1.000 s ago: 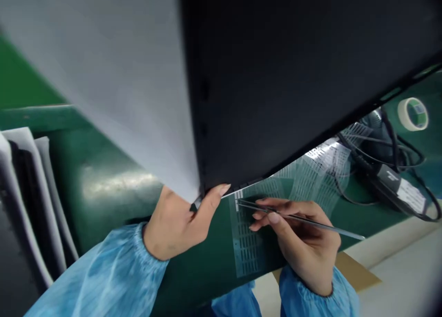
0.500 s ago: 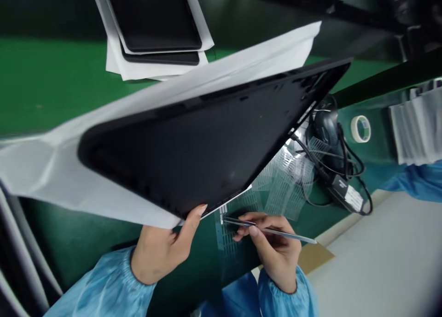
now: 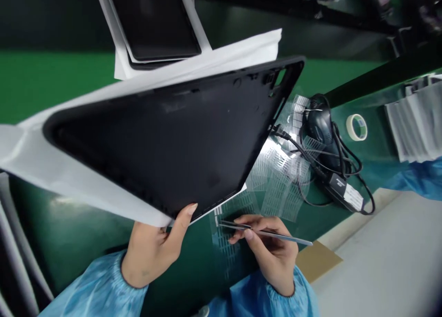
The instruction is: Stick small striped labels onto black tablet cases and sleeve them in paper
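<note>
My left hand (image 3: 157,248) grips the lower edge of a black tablet-like back cover (image 3: 179,137), thumb on its inner face. A white protective sheet (image 3: 86,183) lies behind the cover, which is tilted up off the table. Between the fingers of my right hand (image 3: 269,248) is a pair of metal tweezers (image 3: 276,235). Their tips are at a clear sheet with rows of small strips (image 3: 224,243), near a few white pieces at its upper end. Whether the tips pinch a piece is too small to tell.
More black covers on white sheets (image 3: 155,26) are stacked at the back. Strip sheets (image 3: 286,179), a black device with cables (image 3: 319,126), a power adapter (image 3: 341,190) and a tape roll (image 3: 356,127) lie right. Brown card (image 3: 319,261) is at the front edge.
The cover and its white sheet have swung left and tilted, showing more of the inner face. My left hand has shifted slightly left; the tweezers stay by the strip sheet.
</note>
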A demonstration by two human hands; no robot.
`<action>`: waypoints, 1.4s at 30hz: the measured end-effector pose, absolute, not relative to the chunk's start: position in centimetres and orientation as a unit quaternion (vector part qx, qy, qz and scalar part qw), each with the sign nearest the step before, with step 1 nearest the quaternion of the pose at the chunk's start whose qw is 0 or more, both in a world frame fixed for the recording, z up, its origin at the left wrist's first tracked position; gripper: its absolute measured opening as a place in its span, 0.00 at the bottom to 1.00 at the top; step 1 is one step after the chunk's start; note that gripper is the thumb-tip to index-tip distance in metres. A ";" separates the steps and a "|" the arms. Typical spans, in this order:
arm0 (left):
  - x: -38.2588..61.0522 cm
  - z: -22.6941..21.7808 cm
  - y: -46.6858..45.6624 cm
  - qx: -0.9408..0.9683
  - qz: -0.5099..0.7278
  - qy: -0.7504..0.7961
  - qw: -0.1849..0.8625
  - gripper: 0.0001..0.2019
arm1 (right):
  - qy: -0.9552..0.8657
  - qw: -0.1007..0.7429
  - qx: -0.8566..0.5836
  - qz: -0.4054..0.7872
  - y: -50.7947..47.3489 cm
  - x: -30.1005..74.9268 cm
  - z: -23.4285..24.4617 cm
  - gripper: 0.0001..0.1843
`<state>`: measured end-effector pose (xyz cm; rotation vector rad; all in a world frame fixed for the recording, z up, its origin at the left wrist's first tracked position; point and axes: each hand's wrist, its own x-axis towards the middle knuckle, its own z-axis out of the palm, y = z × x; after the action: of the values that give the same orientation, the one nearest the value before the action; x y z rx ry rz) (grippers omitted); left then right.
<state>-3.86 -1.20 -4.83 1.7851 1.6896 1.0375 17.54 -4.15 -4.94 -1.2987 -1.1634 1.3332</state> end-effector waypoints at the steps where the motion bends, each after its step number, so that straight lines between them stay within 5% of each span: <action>1: -3.8 -4.7 -1.1 0.649 0.375 0.620 0.231 0.05 | -0.469 0.462 -0.523 0.541 -4.2 17.6 -5.0 0.10; 5: -3.6 -4.6 -1.0 0.640 0.363 0.636 0.231 0.06 | -0.476 0.465 -0.509 0.546 -4.5 17.8 -5.1 0.10; 10: -3.4 -4.7 -1.2 0.614 0.368 0.657 0.237 0.22 | -0.490 0.456 -0.532 0.519 -4.7 17.8 -5.4 0.10; 19: -3.3 -5.1 -0.5 0.613 0.415 0.629 0.238 0.17 | -0.461 0.478 -0.562 0.492 -4.9 16.9 -5.6 0.07; 28: -3.2 -4.9 -0.8 0.573 0.428 0.625 0.312 0.21 | -0.412 0.462 -0.574 0.536 -4.4 17.3 -5.6 0.05; 42: -2.8 -5.1 -1.4 0.597 0.427 0.619 0.280 0.23 | -0.441 0.469 -0.609 0.464 -5.3 15.8 -5.2 0.05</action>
<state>-2.75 -1.41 -5.14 1.6007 1.6583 1.1450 15.77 -5.31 -5.16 -1.4930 -1.0821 1.1371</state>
